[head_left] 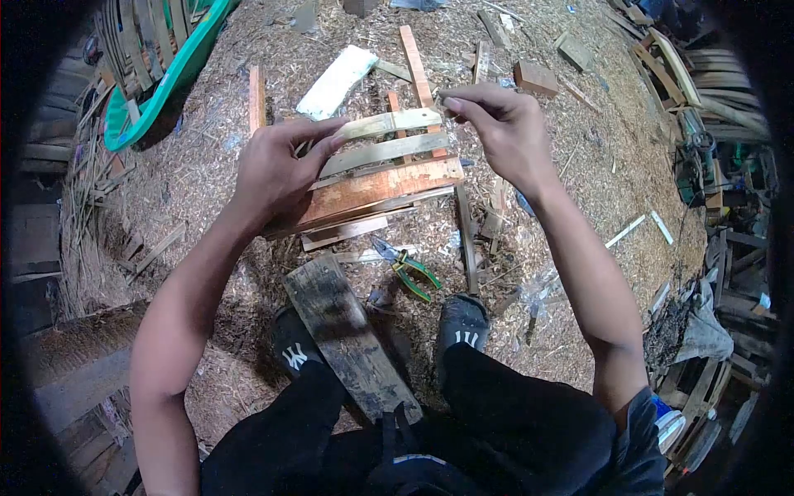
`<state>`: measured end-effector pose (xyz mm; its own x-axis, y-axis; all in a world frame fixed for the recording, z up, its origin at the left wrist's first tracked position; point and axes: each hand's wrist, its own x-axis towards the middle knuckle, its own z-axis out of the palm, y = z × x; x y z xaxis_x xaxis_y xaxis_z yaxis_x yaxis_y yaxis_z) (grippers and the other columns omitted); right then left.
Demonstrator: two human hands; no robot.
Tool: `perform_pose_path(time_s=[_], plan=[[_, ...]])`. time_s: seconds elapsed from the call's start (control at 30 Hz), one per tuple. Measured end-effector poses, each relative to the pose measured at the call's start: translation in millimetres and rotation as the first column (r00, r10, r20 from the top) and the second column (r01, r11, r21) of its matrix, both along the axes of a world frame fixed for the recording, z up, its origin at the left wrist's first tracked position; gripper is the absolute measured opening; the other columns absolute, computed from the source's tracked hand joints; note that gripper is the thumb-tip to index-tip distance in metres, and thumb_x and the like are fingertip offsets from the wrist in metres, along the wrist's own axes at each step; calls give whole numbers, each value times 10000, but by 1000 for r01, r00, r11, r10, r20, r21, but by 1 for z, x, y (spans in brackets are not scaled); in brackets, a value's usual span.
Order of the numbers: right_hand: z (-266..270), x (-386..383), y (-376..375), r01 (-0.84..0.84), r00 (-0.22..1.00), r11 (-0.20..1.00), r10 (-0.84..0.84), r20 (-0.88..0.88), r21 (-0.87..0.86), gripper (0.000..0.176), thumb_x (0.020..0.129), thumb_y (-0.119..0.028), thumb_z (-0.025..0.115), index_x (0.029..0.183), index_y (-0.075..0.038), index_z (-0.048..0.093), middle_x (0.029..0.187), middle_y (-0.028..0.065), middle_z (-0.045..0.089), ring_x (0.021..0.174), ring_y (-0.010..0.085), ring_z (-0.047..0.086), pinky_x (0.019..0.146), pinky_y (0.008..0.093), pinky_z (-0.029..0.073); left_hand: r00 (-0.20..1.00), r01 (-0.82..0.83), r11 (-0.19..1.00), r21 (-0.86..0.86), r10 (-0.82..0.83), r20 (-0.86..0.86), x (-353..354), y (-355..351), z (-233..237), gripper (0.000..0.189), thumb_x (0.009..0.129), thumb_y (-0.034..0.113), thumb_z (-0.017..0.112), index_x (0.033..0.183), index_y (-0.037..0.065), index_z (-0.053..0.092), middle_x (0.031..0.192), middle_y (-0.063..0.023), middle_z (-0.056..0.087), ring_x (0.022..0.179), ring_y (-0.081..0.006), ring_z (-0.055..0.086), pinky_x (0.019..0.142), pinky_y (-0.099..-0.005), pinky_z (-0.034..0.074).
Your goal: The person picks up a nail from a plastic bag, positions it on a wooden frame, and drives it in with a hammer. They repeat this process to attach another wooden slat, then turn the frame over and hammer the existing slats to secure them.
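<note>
My left hand (283, 161) pinches the left end of a thin, pale wooden slat (389, 124), thumb and forefinger closed on it. Close to the slat's right end, my right hand (509, 136) has thumb and forefinger pressed together; whatever small thing is between them is too small to make out. A second slat (385, 154) runs just below, in line with a thicker reddish wooden board (380, 190) of a small wooden frame. Narrow uprights such as a reddish stick (418, 66) stick out on its far side. Green-handled pliers (405, 266) lie on the ground below the frame.
A worn plank (347, 331) lies between my feet. Sawdust and wood chips cover the ground, with a white block (337, 81) and a brown wood block (536, 78) beyond the frame. A green tub (169, 91) of wooden strips stands at upper left. Timber is piled at right.
</note>
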<state>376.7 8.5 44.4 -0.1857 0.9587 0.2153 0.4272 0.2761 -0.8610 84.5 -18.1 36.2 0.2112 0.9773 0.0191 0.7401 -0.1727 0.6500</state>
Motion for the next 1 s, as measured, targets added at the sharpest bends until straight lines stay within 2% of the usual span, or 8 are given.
perform_pose_path(time_s=[0.17, 0.27, 0.57, 0.67, 0.73, 0.83, 0.97, 1.0], plan=[[-3, -15, 2, 56, 998, 997, -56, 7, 50, 138, 914, -90, 718, 1024, -27, 770, 943, 115, 771, 867, 164, 730, 791, 299, 564, 999, -5, 1000, 0, 5, 51, -2, -2, -2, 274, 943, 222, 712, 1211, 174, 748, 937, -84, 750, 820, -144, 681, 757, -316, 533], [-7, -14, 3, 31, 999, 999, -32, 12, 34, 123, 902, -75, 730, 1008, -21, 761, 938, 106, 771, 855, 156, 729, 792, 297, 568, 1000, -5, 1000, -21, 4, -16, -2, -3, 4, 279, 947, 252, 706, 1211, 173, 747, 960, -91, 754, 832, -154, 690, 759, -325, 536], [-12, -13, 1, 28, 1000, 1000, -28, 11, 7, 113, 907, -93, 729, 990, -33, 777, 902, 89, 765, 806, 131, 704, 733, 283, 548, 1000, -4, 1000, 8, 4, -21, -4, -1, -3, 276, 951, 268, 698, 1196, 152, 751, 1070, -111, 760, 951, -197, 721, 847, -335, 550], [-21, -10, 5, -13, 1000, 992, 12, 6, 127, 116, 903, -100, 733, 988, -38, 782, 886, 85, 767, 779, 121, 695, 712, 277, 540, 1000, 9, 1000, 9, -9, -16, -5, -1, -4, 278, 952, 272, 695, 1197, 153, 751, 1068, -113, 760, 957, -197, 719, 853, -339, 548], [-20, -12, 3, 43, 998, 999, -43, -38, -10, 123, 898, -111, 741, 993, -45, 785, 862, 76, 766, 750, 109, 686, 691, 271, 535, 1000, 12, 995, 98, -12, -1, -5, -1, -7, 310, 934, 401, 682, 1167, 214, 764, 929, -120, 733, 809, -284, 697, 723, -410, 529], [-18, -14, 2, 60, 997, 998, -60, -42, -5, 120, 896, -118, 747, 987, -52, 788, 833, 66, 760, 734, 97, 677, 686, 266, 533, 1000, -2, 1000, -21, 2, -21, -2, -3, 3, 283, 955, 277, 687, 1200, 152, 750, 1052, -116, 761, 949, -201, 721, 851, -344, 547], [-22, -14, 2, 48, 999, 996, -46, -29, 71, 114, 892, -114, 750, 981, -52, 786, 839, 67, 762, 736, 94, 677, 686, 266, 534, 1000, -7, 1000, -5, 7, -14, -3, -2, -2, 276, 949, 263, 694, 1194, 148, 752, 1056, -114, 762, 950, -200, 721, 855, -346, 547], [-23, -14, 1, 60, 998, 997, -59, -29, 50, 111, 891, -109, 751, 979, -49, 783, 845, 73, 764, 748, 98, 687, 685, 271, 537, 1000, 8, 999, 52, -9, 15, -5, 0, -6, 288, 938, 322, 699, 1180, 179, 758, 1016, -122, 754, 895, -243, 719, 796, -374, 546]])
